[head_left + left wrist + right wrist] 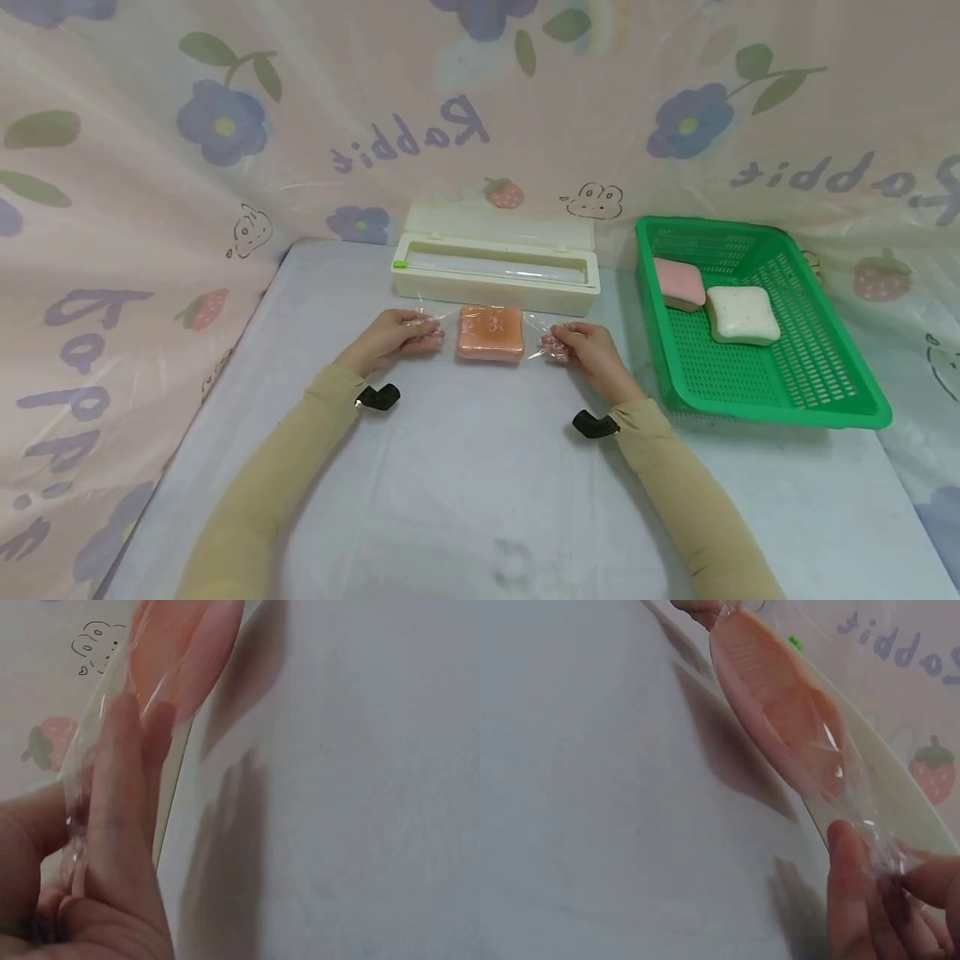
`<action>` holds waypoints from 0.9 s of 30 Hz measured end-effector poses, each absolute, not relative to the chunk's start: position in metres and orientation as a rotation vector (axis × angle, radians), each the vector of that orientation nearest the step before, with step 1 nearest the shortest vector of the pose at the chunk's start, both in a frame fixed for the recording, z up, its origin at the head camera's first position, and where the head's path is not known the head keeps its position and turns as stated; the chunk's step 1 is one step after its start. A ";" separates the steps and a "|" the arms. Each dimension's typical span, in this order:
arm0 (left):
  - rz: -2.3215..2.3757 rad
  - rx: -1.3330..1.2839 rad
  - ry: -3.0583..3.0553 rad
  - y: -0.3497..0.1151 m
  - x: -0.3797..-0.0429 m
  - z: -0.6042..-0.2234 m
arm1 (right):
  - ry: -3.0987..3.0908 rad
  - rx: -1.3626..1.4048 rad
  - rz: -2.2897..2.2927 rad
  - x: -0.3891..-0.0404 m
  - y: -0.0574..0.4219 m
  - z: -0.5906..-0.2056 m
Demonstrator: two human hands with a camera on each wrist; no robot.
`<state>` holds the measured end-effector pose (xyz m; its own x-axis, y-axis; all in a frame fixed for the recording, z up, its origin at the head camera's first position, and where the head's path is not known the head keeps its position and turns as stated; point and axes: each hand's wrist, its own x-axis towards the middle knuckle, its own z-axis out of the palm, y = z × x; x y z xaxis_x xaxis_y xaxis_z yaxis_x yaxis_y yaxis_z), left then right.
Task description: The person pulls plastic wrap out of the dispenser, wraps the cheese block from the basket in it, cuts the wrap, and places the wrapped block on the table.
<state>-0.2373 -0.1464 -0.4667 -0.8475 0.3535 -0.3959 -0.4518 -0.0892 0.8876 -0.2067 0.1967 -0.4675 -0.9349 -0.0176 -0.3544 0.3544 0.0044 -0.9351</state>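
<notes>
An orange bar of soap (491, 333) hangs in clear cling film (870, 825) between the two hands, its shadow falling on the table below. My left hand (401, 335) pinches the gathered film at the soap's left side. On the right side, my right hand (588, 350) pinches the other bunched end between thumb and fingers. In the left wrist view, fingertips of the left hand (112, 832) reach close to the soap's edge. Film stretches tight and shiny across the bar in the right wrist view.
Just behind the soap stands a white cling film box (495, 292), lid raised, with a roll inside and a green slider at its left end. To the right, a green basket (772, 417) holds a pink soap (678, 282) and a white soap (742, 314). A patterned curtain (300, 100) hangs behind.
</notes>
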 end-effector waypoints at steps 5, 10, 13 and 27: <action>1.927 -0.014 1.630 -0.154 -0.235 -0.465 | 1.981 0.294 -1.972 -0.179 0.200 -0.461; 1.901 -0.049 1.652 -0.158 -0.231 -0.466 | 1.884 0.168 -1.943 -0.154 0.200 -0.465; 1.907 -0.109 1.669 -0.160 -0.227 -0.467 | 1.838 0.100 -1.902 -0.145 0.202 -0.469; 1.900 -0.317 1.557 -0.170 -0.176 -0.450 | 1.935 -0.005 -1.909 -0.181 0.209 -0.456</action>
<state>-0.1765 -0.1697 -0.4495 -0.7577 0.3296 -0.5632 -0.6170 -0.0805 0.7829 -0.1806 0.2085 -0.4562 -0.9116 -0.2915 -0.2900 0.2861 0.0569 -0.9565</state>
